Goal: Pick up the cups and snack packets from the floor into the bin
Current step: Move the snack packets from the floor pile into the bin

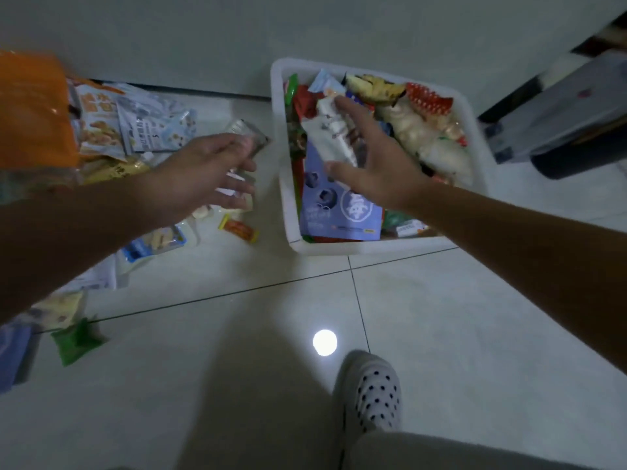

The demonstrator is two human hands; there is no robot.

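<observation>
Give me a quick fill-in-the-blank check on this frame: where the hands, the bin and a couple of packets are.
1. The right hand is over the bin, whose walls are ___.
2. The purple pouch lies ___ the bin.
3. The small orange packet lies on the ___.
4. The left hand is on the bin's ___ side in the picture.

Missing words: white; inside; floor; left.
</observation>
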